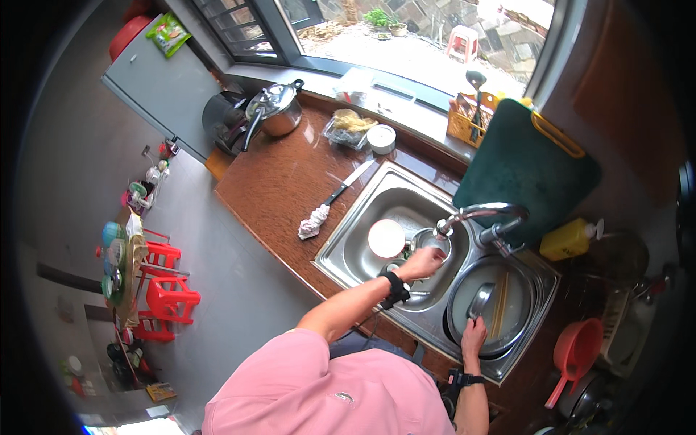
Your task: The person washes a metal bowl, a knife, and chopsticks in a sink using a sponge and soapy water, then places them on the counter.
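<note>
My left hand [424, 263] is over the left sink basin [348, 261], its curled fingers at the rim of a round metal bowl [427, 239] below the faucet [489, 209]; whether they grip it is hidden. Beside that bowl sits a white bowl [386, 238]. My right hand [474, 336] holds a small shiny metal dish [481, 300] by its near end, over a large metal basin [454, 293] of cloudy water in the right sink. Wooden chopsticks [499, 304] lie in this basin, right of the dish.
A knife [348, 182] and a crumpled cloth [314, 222] lie left of the sink. Behind stand a pressure cooker [274, 109] and a white container [381, 139]. A green cutting board [527, 174] leans behind the faucet, near a yellow pump bottle [568, 239]. A red dipper [577, 348] is at right.
</note>
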`<state>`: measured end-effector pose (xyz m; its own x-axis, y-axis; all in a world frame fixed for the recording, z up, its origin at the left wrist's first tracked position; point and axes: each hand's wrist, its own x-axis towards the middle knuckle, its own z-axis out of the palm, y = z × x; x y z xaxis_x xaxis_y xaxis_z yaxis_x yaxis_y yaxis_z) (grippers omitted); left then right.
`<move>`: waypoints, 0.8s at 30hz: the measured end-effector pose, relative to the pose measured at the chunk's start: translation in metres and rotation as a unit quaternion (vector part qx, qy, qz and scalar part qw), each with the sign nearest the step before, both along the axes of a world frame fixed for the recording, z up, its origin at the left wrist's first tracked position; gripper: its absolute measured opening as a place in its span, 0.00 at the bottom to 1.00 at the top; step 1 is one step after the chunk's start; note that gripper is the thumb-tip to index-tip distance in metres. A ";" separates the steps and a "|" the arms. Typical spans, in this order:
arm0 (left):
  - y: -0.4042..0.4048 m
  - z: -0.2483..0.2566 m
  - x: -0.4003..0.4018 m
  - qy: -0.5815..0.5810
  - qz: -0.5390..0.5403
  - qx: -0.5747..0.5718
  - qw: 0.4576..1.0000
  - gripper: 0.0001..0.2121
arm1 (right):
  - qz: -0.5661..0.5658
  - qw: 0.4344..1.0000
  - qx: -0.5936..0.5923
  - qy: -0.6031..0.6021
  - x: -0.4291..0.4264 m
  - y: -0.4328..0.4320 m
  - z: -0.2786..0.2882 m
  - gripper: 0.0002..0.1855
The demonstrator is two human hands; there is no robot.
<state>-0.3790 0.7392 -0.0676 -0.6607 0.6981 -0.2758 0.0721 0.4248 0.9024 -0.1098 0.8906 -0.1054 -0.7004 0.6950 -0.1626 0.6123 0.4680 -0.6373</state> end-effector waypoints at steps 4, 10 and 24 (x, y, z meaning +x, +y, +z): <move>-0.069 -0.009 -0.111 0.176 0.183 0.038 0.966 0.12 | 0.009 0.999 -0.013 0.031 -0.007 -0.016 0.000 0.10; -0.119 0.035 -0.287 0.471 0.250 -0.040 0.845 0.13 | -0.002 0.999 0.029 -0.030 -0.015 -0.037 -0.006 0.09; -0.115 0.035 -0.444 0.489 0.023 -0.353 0.797 0.10 | -0.074 0.988 0.066 -0.122 -0.024 -0.059 -0.007 0.11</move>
<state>-0.8226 0.6238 -0.0326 -0.8215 0.5655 0.0727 0.5640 0.8247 -0.0415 -0.1341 0.8312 -0.1127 -0.5412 0.8129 -0.2153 0.8080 0.4317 -0.4010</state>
